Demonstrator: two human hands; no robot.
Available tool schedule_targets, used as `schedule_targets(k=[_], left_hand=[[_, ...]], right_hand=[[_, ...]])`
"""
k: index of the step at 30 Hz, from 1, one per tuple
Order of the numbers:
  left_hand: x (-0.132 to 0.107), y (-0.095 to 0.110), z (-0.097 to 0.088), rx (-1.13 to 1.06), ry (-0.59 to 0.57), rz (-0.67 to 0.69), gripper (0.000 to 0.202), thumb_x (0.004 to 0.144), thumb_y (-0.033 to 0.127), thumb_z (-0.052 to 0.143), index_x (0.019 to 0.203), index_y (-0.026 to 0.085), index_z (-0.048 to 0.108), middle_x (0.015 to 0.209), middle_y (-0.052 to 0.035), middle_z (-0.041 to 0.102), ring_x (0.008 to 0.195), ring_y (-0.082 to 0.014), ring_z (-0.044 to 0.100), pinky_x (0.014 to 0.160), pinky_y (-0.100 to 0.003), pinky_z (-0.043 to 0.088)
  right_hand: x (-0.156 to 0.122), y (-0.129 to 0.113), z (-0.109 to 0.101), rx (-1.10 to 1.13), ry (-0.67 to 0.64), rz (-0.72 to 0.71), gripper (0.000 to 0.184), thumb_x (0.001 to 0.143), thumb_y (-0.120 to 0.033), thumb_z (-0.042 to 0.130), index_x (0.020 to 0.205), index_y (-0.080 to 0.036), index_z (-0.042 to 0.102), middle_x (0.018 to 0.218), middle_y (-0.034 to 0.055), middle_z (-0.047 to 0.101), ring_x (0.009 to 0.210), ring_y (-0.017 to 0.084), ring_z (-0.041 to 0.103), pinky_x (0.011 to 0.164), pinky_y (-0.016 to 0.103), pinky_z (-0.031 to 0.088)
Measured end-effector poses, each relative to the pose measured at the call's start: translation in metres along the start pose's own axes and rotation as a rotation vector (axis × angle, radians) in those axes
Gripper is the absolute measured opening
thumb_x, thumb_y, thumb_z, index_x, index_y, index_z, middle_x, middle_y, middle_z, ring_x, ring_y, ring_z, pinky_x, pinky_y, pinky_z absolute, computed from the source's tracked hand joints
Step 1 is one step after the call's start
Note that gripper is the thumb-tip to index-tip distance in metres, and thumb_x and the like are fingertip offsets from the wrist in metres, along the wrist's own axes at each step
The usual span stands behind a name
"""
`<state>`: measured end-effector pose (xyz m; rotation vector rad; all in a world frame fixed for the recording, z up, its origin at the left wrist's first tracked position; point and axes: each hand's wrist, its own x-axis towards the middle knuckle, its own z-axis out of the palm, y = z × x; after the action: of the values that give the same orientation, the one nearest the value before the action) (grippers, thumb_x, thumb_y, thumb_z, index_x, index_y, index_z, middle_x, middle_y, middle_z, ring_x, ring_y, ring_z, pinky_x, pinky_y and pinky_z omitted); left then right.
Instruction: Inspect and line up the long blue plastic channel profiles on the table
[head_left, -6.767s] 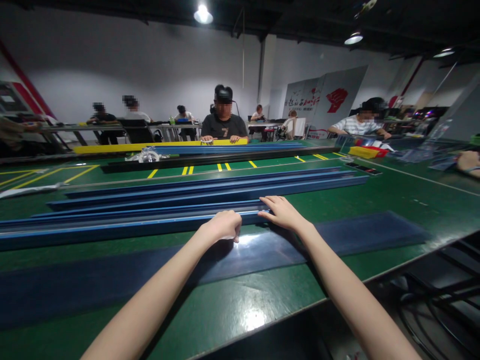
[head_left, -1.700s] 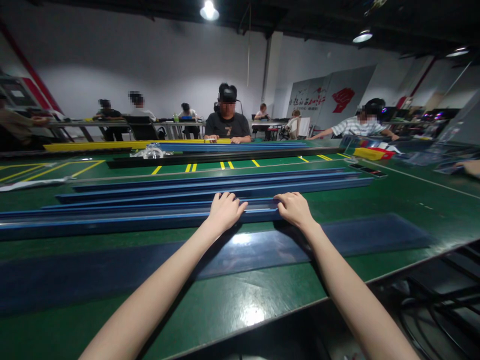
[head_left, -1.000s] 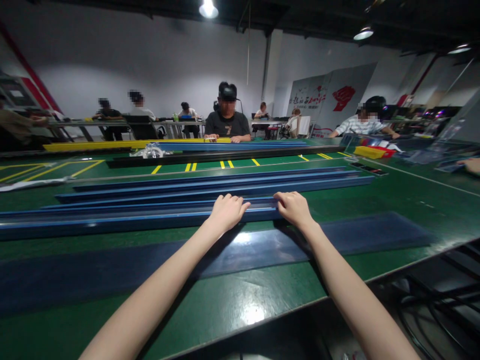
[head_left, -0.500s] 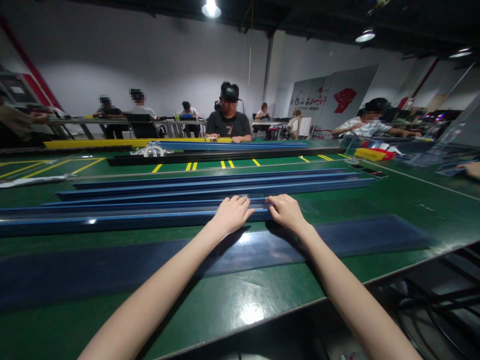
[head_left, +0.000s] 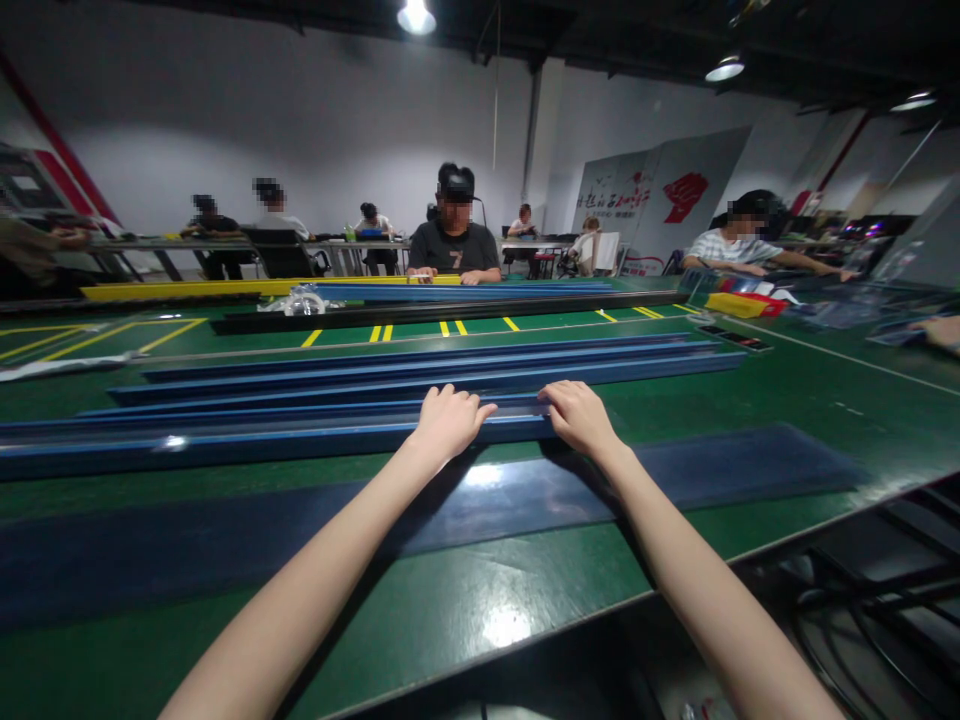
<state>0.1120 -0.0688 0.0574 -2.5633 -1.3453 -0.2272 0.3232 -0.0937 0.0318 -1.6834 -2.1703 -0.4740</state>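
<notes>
My left hand (head_left: pixel 448 420) lies over a long blue plastic channel strip (head_left: pixel 262 443), its fingers bent over the far edge and its thumb stretched to the right along the strip. At the strip's right end, my right hand (head_left: pixel 577 415) has its fingers curled over the far side; the thumb is mostly hidden. A short stretch of the strip shows between the hands. The strip has raised edges and a shiny, clear-looking inner surface. Nearer to me, a flat, see-through bluish plastic sheet (head_left: pixel 495 500) lies on the green table (head_left: pixel 480 610), under my forearms.
More blue strips (head_left: pixel 637 365) lie just beyond. Farther back are a black strip (head_left: pixel 450 310), a yellow strip (head_left: pixel 180 289), a clear plastic bundle (head_left: pixel 304 300), a phone (head_left: pixel 735 338) and a yellow-red tray (head_left: pixel 742 304). A co-worker (head_left: pixel 454 245) sits opposite.
My left hand has slid a little left along the channel strip, widening the gap between my hands. My right hand stays at the end. The co-worker at right has stretched an arm out.
</notes>
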Motion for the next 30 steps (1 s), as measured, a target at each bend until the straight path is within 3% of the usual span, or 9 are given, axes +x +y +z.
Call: schedule_targets(k=[4, 8, 13, 18, 22, 26, 30], left_hand=[[0.000, -0.005, 0.000, 0.035, 0.013, -0.112, 0.048, 0.093, 0.041, 0.027, 0.092, 0.012, 0.065, 0.095, -0.0141, 0.067, 0.096, -0.0284, 0.056, 0.077, -0.038, 0.038], [0.001, -0.007, 0.001, 0.055, 0.025, -0.130, 0.044, 0.093, 0.038, 0.030, 0.093, 0.011, 0.065, 0.094, -0.0152, 0.067, 0.097, -0.0297, 0.056, 0.077, -0.039, 0.037], [0.001, -0.004, 0.000, 0.025, 0.062, -0.060, 0.040, 0.093, 0.034, 0.029, 0.093, 0.013, 0.063, 0.098, -0.0132, 0.065, 0.098, -0.0275, 0.055, 0.079, -0.037, 0.038], [0.002, 0.000, 0.007, -0.089, 0.036, 0.141, 0.035, 0.093, 0.033, 0.032, 0.120, 0.019, 0.049, 0.125, -0.0080, 0.054, 0.114, -0.0220, 0.048, 0.087, -0.034, 0.039], [0.002, 0.001, 0.013, -0.107, -0.021, 0.166, 0.040, 0.093, 0.039, 0.031, 0.127, 0.022, 0.043, 0.135, -0.0046, 0.045, 0.123, -0.0225, 0.040, 0.093, -0.036, 0.037], [0.003, -0.002, 0.008, -0.108, -0.041, 0.147, 0.039, 0.093, 0.039, 0.030, 0.123, 0.021, 0.047, 0.129, -0.0055, 0.052, 0.115, -0.0222, 0.047, 0.089, -0.035, 0.038], [0.003, -0.004, -0.002, -0.070, -0.042, 0.086, 0.038, 0.093, 0.040, 0.028, 0.109, 0.020, 0.057, 0.111, -0.0065, 0.064, 0.104, -0.0223, 0.054, 0.084, -0.033, 0.038]], right_hand=[[0.001, 0.002, 0.001, -0.046, 0.027, 0.086, 0.024, 0.079, -0.013, 0.038, 0.084, -0.016, 0.062, 0.089, 0.0079, 0.067, 0.087, 0.020, 0.056, 0.080, 0.030, 0.033], [0.002, 0.002, 0.006, -0.033, 0.015, 0.105, 0.024, 0.080, -0.015, 0.037, 0.081, -0.018, 0.061, 0.084, 0.0071, 0.066, 0.081, 0.019, 0.056, 0.077, 0.028, 0.033], [0.002, -0.007, 0.007, 0.018, 0.006, 0.050, 0.023, 0.084, -0.019, 0.037, 0.081, -0.017, 0.060, 0.081, 0.0068, 0.065, 0.081, 0.018, 0.056, 0.078, 0.028, 0.034], [0.001, -0.019, 0.006, 0.117, -0.002, -0.103, 0.024, 0.087, -0.024, 0.037, 0.091, -0.017, 0.060, 0.096, 0.0079, 0.065, 0.092, 0.018, 0.055, 0.082, 0.028, 0.034], [0.002, -0.020, 0.008, 0.133, -0.007, -0.182, 0.028, 0.089, -0.025, 0.035, 0.098, -0.016, 0.060, 0.103, 0.0087, 0.065, 0.097, 0.018, 0.055, 0.085, 0.029, 0.033], [0.002, -0.012, 0.008, 0.060, 0.027, -0.153, 0.031, 0.091, -0.027, 0.032, 0.098, -0.016, 0.060, 0.103, 0.0090, 0.065, 0.097, 0.018, 0.056, 0.086, 0.030, 0.031], [0.001, -0.002, 0.004, -0.020, 0.061, -0.019, 0.032, 0.091, -0.027, 0.030, 0.092, -0.017, 0.061, 0.094, 0.0074, 0.067, 0.088, 0.017, 0.058, 0.082, 0.029, 0.030]])
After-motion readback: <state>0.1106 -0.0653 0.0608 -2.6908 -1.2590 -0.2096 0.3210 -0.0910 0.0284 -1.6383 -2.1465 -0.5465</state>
